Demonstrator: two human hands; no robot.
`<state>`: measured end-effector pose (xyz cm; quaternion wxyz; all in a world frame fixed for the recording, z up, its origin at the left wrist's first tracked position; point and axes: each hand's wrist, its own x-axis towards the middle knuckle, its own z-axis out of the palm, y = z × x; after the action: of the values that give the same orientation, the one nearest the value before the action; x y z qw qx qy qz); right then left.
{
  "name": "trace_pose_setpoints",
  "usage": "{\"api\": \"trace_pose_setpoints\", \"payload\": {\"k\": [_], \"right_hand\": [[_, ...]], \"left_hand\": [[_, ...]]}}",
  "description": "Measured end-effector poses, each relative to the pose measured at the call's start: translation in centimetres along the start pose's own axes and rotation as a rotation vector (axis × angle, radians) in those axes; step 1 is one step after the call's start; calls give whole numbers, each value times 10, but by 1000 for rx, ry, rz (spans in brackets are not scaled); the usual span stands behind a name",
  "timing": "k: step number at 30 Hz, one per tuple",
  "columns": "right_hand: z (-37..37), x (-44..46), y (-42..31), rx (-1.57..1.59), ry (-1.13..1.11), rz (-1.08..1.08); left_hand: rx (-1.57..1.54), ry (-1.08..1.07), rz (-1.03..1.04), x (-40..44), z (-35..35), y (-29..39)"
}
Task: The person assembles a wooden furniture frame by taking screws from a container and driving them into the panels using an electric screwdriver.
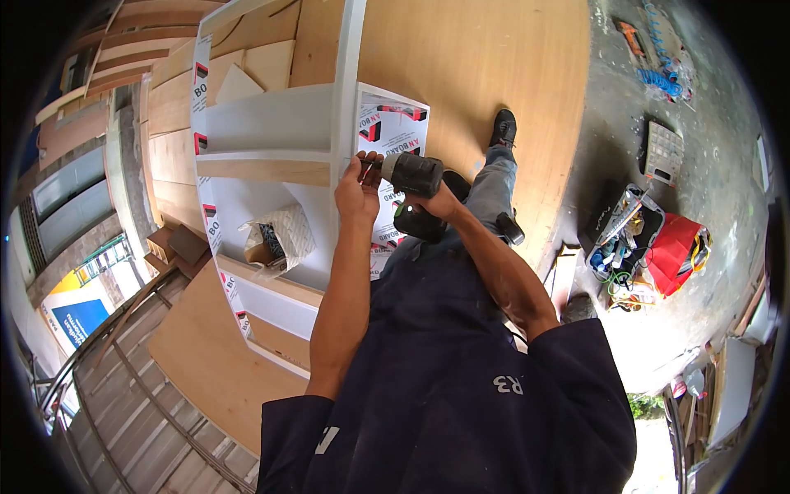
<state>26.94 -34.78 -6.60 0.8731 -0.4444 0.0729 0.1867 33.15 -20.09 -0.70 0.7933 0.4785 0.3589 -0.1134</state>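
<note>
1. Head camera view: the left hand [360, 191] is raised to the white upright of a cabinet frame [349, 66], fingers bent and gathered at the nose of a power drill [417, 175]; what exactly they pinch is too small to tell.
2. The right hand [439, 202] is wrapped around the drill's grip, partly hidden beneath the body.
3. The drill lies between the two hands, its nose pointing toward the left hand and the upright.
4. Printed protective film [389, 123] covers the panel beyond the upright, just beside the drill.
5. Inside one cabinet compartment sits an open cardboard box [262, 253], with crumpled pale wrapping [294, 235] against it.
6. One dark shoe [504, 128] rests on a broad wood sheet [469, 49], well apart from the hands.
7. On the concrete floor [609, 123], to the right of the sheet, stand an open tool bin [656, 221] full of tools and a red bag [676, 251] just beside it.
8. Farther up that floor lie a compartment case [661, 154] and a coiled blue hose [661, 82].
</note>
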Motion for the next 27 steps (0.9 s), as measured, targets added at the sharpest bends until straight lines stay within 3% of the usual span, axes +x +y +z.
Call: {"api": "trace_pose_setpoints", "payload": {"k": [10,13,15,16,17,19,20,21,23,27], "right_hand": [[-2,0,-4,32,-22,14],[-5,3,1,30,-47,7],[-7,3,5,45,-58,6],[-9,4,7,44,-73,9],[-9,5,8,41,-89,12],[-6,3,1,82,-78,18],[-4,2,-3,119,-69,25],[-5,3,1,115,-71,25],[-8,4,9,73,-83,-4],[-9,3,10,80,-72,24]], "left_hand": [[5,-8,16,1,-2,0],[180,106,-59,-10,0,10],[1363,251,366,-32,5,28],[1467,225,574,-42,10,38],[1472,221,574,-41,13,48],[1777,-135,1241,-33,14,66],[1850,-245,1165,-23,12,71],[1847,-242,1166,-15,10,74],[1870,-465,1185,2,6,73],[1755,-519,1144,16,-7,67]]}}
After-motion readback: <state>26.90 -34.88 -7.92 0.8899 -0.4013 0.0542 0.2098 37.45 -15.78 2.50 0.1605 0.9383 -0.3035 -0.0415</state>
